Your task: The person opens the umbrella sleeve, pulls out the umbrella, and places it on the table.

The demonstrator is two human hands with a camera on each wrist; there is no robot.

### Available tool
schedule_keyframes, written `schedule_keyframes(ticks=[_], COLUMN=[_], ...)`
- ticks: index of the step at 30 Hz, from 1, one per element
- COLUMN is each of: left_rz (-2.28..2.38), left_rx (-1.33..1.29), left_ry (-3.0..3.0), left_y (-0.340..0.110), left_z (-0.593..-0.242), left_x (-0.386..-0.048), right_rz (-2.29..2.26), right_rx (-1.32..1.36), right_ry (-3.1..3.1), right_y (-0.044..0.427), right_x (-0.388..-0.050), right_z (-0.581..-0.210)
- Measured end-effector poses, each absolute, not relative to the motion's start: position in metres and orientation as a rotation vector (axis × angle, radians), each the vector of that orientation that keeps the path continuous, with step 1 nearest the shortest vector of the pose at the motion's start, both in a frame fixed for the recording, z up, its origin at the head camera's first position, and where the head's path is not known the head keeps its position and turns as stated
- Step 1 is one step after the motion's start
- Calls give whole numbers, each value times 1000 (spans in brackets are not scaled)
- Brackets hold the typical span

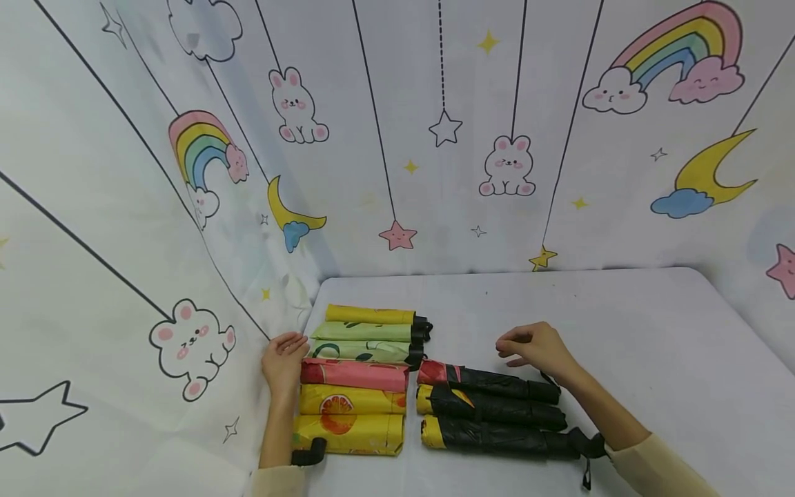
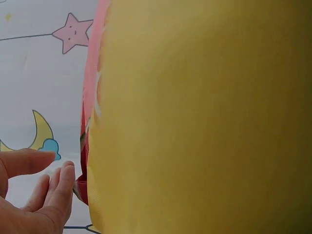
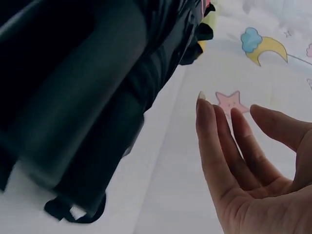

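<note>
Left hand: your left hand [image 1: 284, 359] is beside the left ends of the left stack; fingers loosely bent, thumb apart, grasping nothing. Contact with the roll ends: can't tell.
Right hand: your right hand [image 1: 539, 351] is just to the far side of the right stack; fingers curved and spread from the thumb, released, nothing held.
Left stack, far part: smooth yellow fabric roll [image 1: 373, 315] farthest, then light green fabric roll with dark leaf marks [image 1: 373, 332], then pale green fabric roll with dark curved stripes [image 1: 373, 351]; black ends point right.
Left stack, near part: pink-and-red fabric roll [image 1: 366, 376], yellow fabric roll with a cut-orange print [image 1: 381, 402], then wide yellow fabric roll with a whole-orange print [image 1: 381, 442] nearest you.
Handle: black curved handle [image 1: 310, 452] at the near left corner of that nearest roll.
Right stack: black fabric roll with a red left end [image 1: 497, 382] far, slim black fabric roll with a yellow left end [image 1: 515, 412] in the middle, long black fabric roll with a yellow left end [image 1: 503, 440] near.
Strap: thin black strap [image 1: 586, 476] hangs off the near one's right end.
Surface: both stacks lie side by side on your white tabletop [image 1: 652, 331].
Backdrop: white cartoon-printed sheet [image 1: 459, 207] behind and left.
</note>
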State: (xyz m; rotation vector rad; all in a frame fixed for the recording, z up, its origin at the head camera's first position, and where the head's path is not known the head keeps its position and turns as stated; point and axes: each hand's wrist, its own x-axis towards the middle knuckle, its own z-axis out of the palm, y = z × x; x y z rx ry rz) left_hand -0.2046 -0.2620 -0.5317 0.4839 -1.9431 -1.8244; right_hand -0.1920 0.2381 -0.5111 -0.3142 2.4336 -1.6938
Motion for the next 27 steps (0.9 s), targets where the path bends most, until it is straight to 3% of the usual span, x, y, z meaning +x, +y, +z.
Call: schedule_keyframes(ticks=[13,27], left_rz=[-1841,-1743], left_rx=[531,537], left_ry=[-1959,-2064], left_y=[-255,-254], left_z=[-537,-548], left_x=[-214,-216], right_rz=[-1621,-1282], right_rx=[-284,-431], right_ry=[2464,2572], right_y=[194,131], right_x=[-213,-221], right_z=[-502,-513])
